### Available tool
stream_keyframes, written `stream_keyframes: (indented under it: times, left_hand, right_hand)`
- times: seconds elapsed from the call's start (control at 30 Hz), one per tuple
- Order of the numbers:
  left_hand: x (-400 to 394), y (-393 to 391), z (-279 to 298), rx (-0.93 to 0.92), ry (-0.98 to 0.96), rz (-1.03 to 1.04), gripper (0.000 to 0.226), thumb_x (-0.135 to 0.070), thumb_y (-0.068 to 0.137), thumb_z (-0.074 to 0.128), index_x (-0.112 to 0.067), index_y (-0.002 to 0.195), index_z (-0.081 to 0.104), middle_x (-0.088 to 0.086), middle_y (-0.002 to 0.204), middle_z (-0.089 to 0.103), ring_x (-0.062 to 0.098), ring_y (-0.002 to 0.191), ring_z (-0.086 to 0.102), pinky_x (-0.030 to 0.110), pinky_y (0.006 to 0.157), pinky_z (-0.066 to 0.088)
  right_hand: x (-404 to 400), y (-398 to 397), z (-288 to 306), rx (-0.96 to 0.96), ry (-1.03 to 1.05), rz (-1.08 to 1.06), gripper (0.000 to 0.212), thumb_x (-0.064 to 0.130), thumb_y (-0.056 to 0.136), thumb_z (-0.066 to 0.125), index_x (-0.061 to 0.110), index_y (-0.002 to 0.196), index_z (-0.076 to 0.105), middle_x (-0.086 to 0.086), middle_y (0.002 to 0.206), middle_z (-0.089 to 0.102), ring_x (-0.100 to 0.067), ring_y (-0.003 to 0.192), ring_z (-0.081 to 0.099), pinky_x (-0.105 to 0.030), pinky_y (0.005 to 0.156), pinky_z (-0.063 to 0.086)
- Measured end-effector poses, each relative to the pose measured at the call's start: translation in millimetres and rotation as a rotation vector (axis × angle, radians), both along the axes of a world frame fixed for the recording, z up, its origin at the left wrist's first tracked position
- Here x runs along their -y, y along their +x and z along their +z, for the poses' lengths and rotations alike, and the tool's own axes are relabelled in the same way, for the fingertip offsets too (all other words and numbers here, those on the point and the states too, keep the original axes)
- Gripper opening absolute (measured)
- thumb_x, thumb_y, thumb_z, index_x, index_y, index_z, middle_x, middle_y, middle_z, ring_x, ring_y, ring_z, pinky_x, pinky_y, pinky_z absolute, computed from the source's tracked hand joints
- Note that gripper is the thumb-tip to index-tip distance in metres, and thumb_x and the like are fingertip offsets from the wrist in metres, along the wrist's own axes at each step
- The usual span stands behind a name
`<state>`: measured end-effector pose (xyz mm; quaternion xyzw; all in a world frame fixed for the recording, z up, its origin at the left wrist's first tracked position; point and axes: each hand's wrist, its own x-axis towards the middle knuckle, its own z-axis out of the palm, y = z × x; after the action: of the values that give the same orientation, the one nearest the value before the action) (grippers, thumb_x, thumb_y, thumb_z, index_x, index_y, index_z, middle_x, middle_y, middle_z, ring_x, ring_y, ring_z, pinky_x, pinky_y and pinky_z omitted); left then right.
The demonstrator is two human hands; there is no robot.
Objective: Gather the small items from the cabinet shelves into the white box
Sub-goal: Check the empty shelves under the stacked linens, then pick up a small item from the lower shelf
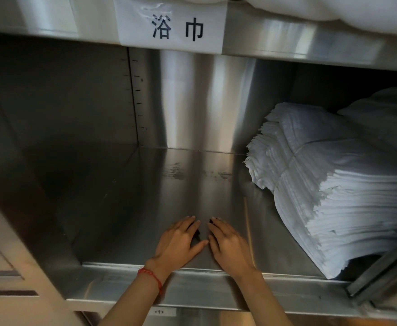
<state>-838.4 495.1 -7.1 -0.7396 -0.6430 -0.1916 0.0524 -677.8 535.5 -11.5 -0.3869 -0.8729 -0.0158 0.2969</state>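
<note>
Low in the centre of the frame both hands lie palm-down on the steel shelf floor (pixel 145 184), just inside its front lip; the left hand (pixel 178 241) and the right hand (pixel 228 243) are side by side, thumbs meeting at the bottom and fingertips nearly meeting at the top, so that they close a small wedge-shaped gap between them; inside that gap sits something small and dark (pixel 198 231), mostly hidden, and what it is cannot be told; both hands are flattened with fingers together and slightly curved, cupping rather than pinching, and neither has visibly taken hold of anything; a red string bracelet (pixel 151 277) circles the left wrist. The relation the next move turns on is this enclosure: the dark item lies between the two hands, about equally near each, against the inner edges of the fingers, so a scoop from either side looks possible. Just right of the right hand a thin pale stick (pixel 249 229) lies on the shelf, its long axis running from lower frame toward upper frame, tilted slightly left at its far end; the right hand is plainly the nearer one, and the stick lies close beside it without clear contact. At the right of the frame a tied stack of white folded cloths (pixel 334 184) fills the shelf; a paper label (pixel 171 24) hangs at top centre. The white box is not in view.
</note>
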Motion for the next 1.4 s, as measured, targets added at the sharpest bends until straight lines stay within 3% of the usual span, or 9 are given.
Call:
stream_keyframes:
  times: [0.43,0.53,0.7,0.83,0.9,1.0,1.13,1.3,1.4]
  left_hand:
    - [31,11,22,0.002,-0.049,0.064,0.048,-0.045,0.084,0.039,-0.017,0.103,0.073,0.002,0.106,0.07,0.014,0.096,0.068,0.028,0.081,0.053]
    - [39,12,24,0.095,-0.039,0.056,0.049,-0.041,0.092,0.043,-0.011,0.126,0.059,0.009,0.128,0.059,0.024,0.12,0.055,0.037,0.101,0.039]
    - [54,15,34,0.046,-0.033,0.039,0.052,-0.043,0.098,0.033,-0.015,0.142,0.041,0.006,0.146,0.041,0.019,0.136,0.034,0.033,0.113,0.021]
    - [62,19,37,-0.001,-0.068,0.011,0.053,-0.043,0.101,0.029,-0.021,0.148,0.025,0.0,0.154,0.026,0.013,0.142,0.018,0.028,0.115,0.009]
    - [67,24,40,0.008,-0.074,-0.024,0.053,-0.043,0.1,0.031,-0.02,0.148,0.028,0.001,0.153,0.028,0.015,0.141,0.021,0.029,0.115,0.01]
    - [73,31,42,0.015,-0.022,-0.064,0.061,-0.05,0.096,0.022,-0.016,0.145,0.035,0.005,0.149,0.036,0.019,0.139,0.03,0.032,0.114,0.016]
    - [77,48,46,-0.003,-0.049,-0.101,0.085,-0.057,0.079,0.002,-0.015,0.14,0.044,0.007,0.144,0.043,0.022,0.134,0.038,0.036,0.112,0.023]
    - [81,73,51,-0.033,-0.063,-0.107,0.056,-0.047,0.083,0.033,-0.014,0.105,0.072,0.007,0.106,0.07,0.023,0.098,0.067,0.037,0.081,0.053]
    - [88,96,53,-0.023,-0.052,-0.148,0.056,-0.047,0.083,0.033,-0.013,0.105,0.072,0.009,0.107,0.07,0.025,0.098,0.067,0.04,0.082,0.053]
  right_hand:
    - [31,10,24,0.024,-0.02,-0.077,0.042,0.031,0.087,0.04,0.012,0.106,0.071,-0.003,0.113,0.068,-0.016,0.103,0.065,-0.022,0.085,0.05]
    - [42,12,28,0.049,-0.028,-0.108,0.042,0.032,0.086,0.042,0.013,0.109,0.071,-0.004,0.114,0.068,-0.017,0.106,0.064,-0.025,0.087,0.049]
    - [57,16,29,0.067,-0.046,-0.178,0.037,0.025,0.078,0.067,0.01,0.112,0.068,-0.01,0.117,0.066,-0.025,0.108,0.063,-0.032,0.089,0.048]
    - [75,21,33,0.064,-0.084,-0.239,0.039,0.025,0.088,0.064,0.008,0.124,0.062,-0.014,0.133,0.055,-0.029,0.124,0.051,-0.035,0.101,0.038]
    - [83,26,35,0.063,-0.086,-0.266,0.039,0.026,0.088,0.062,0.008,0.123,0.062,-0.015,0.132,0.055,-0.03,0.123,0.052,-0.036,0.101,0.04]
    - [94,37,41,0.045,-0.054,-0.318,0.036,0.029,0.075,0.066,0.009,0.104,0.071,-0.014,0.113,0.067,-0.028,0.102,0.066,-0.036,0.082,0.053]
    - [107,55,48,0.04,-0.098,-0.339,0.039,0.029,0.088,0.06,0.008,0.122,0.063,-0.014,0.131,0.056,-0.03,0.12,0.054,-0.039,0.097,0.044]
    - [120,84,57,0.04,-0.05,-0.389,0.038,0.034,0.074,0.061,0.011,0.102,0.072,-0.013,0.112,0.067,-0.026,0.098,0.067,-0.035,0.079,0.054]
    - [138,107,63,0.055,-0.052,-0.403,0.042,0.031,0.094,0.05,0.012,0.131,0.054,-0.012,0.143,0.044,-0.024,0.131,0.044,-0.032,0.106,0.035]
